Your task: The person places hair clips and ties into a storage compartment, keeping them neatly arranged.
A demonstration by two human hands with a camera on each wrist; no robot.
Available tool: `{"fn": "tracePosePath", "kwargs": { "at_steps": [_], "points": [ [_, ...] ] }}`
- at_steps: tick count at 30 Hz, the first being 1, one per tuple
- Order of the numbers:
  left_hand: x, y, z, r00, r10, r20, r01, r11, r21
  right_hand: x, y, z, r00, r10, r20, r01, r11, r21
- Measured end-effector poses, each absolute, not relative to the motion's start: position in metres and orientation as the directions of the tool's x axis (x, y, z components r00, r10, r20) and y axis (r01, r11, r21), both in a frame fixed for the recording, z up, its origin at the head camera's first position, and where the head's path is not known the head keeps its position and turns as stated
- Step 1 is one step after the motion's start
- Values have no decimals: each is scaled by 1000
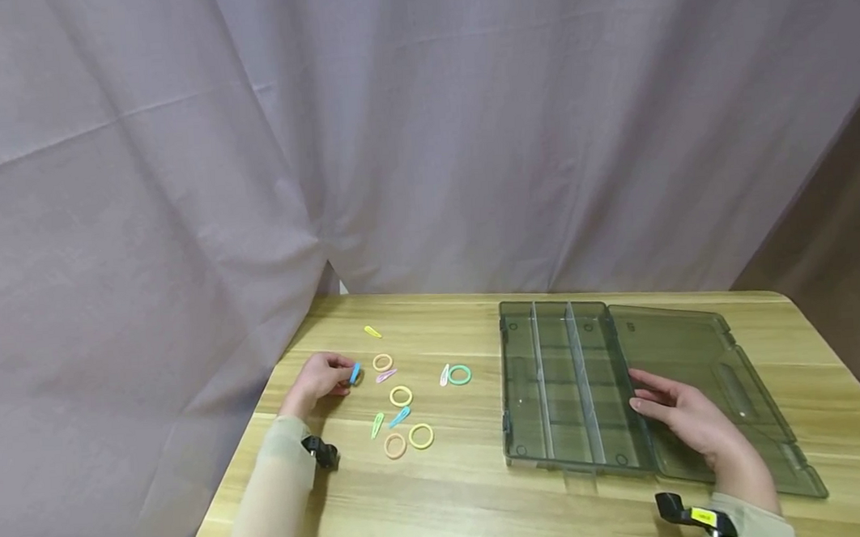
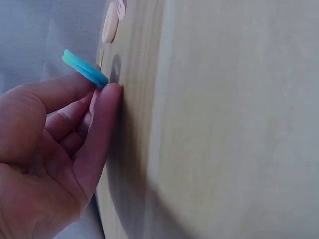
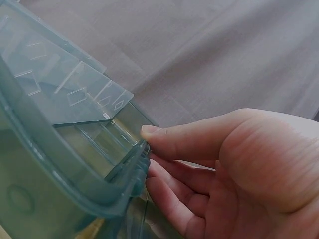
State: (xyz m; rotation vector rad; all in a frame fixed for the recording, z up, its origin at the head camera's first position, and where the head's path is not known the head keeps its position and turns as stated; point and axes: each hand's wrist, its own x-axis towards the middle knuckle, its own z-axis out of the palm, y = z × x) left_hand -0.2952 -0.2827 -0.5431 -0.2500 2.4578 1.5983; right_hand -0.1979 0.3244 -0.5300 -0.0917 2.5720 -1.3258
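Note:
My left hand (image 1: 322, 377) pinches a blue hair tie (image 1: 354, 373) between thumb and fingertips, at the left of the table. In the left wrist view the hair tie (image 2: 85, 68) tilts up from the fingertips. My right hand (image 1: 689, 419) grips the hinge-side edge of a grey-green, see-through plastic storage box (image 1: 526, 456). The right wrist view has the thumb at the rim of the box (image 3: 94, 204) and the other fingers curled against its outer side. Two long dividers (image 1: 586, 390) split the box into lengthwise compartments.
The box's lid (image 1: 697, 344) lies folded out to the right. Between left hand and box lie several hair ties, among them a yellow one (image 1: 401, 396) and a green one (image 1: 460, 375), and several snap clips, including a blue clip (image 1: 400, 417). A grey curtain (image 1: 423, 139) hangs behind the table.

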Motion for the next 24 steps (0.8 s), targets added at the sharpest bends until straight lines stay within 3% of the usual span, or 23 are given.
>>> {"fn": "tracePosePath", "kwargs": {
  "at_steps": [17, 24],
  "points": [
    [-299, -280, -536, -983, 6, -182, -155, 495, 855, -198, 326, -529, -965, -169, -200, 65, 585, -809],
    [-303, -262, -522, -994, 100, -36, 32, 601, 799, -197, 325, -528, -962, -169, -216, 84, 566, -820]
  ]
}}
